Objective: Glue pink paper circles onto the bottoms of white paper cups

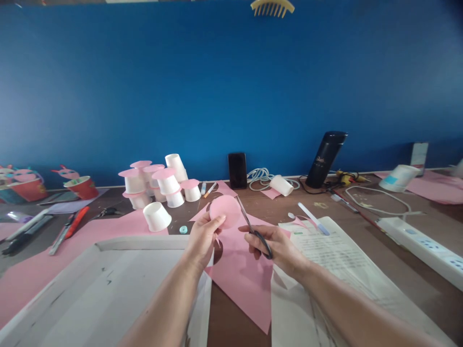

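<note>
Between thumb and fingers, my left hand [203, 237] pinches a round pink paper disc [227, 208], held up above the table. My right hand [273, 243] grips dark-handled scissors [257, 235], their blades pointing up at the disc's right edge. Whether the blades touch the paper I cannot tell. Beneath both hands lies a pink paper sheet [246, 284] with rounded cut-outs along its edge. To the left, white paper cups [168, 184] stand upside down in stacks with pink discs on top. One loose white cup [156, 216] sits in front of them.
A white box lid [137, 289] fills the front left. Printed paper [347, 260] lies at right with a marker [314, 219] on it. Behind stand a phone [237, 170], a coiled white cable [261, 177] and a black flask [325, 159]. A power strip [423, 243] is far right.
</note>
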{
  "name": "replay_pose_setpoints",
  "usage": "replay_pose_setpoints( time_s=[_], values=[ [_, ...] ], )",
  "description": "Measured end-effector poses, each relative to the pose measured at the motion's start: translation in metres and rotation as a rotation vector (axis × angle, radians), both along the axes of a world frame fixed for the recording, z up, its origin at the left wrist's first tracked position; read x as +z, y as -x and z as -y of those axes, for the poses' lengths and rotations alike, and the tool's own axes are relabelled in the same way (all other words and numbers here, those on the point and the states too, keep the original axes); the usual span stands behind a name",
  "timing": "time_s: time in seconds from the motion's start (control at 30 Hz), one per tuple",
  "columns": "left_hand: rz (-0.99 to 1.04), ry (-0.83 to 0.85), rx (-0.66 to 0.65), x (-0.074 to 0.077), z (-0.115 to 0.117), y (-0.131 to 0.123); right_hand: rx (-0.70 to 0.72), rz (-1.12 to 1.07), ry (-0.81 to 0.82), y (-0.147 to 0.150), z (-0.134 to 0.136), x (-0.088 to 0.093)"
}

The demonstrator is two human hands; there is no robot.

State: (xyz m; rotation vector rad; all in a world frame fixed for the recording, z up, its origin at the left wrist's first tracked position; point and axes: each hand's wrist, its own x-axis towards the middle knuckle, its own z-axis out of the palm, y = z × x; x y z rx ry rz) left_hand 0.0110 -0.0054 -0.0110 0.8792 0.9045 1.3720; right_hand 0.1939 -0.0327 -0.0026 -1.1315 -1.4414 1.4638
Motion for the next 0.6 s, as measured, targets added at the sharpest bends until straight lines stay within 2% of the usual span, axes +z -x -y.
replay_pose_setpoints(
  time_s=[0.17, 0.4, 0.6],
  values=[
    [-0.005, -0.014, -0.008, 0.0012, 0.0005, -0.0005, -0.02, 0.003, -0.011, -0.0008, -0.0009, -0.0012],
    [-0.106, -0.017, 0.054, -0.0046, -0.0021, 0.003, -0.046, 0.024, -0.003, -0.0006, 0.0013, 0.0031],
    [-0.094, 0.007, -0.036, -0.0005, 0.0003, 0.0027, -0.039, 0.007, 0.004, -0.0009, 0.0011, 0.0033]
  ],
)
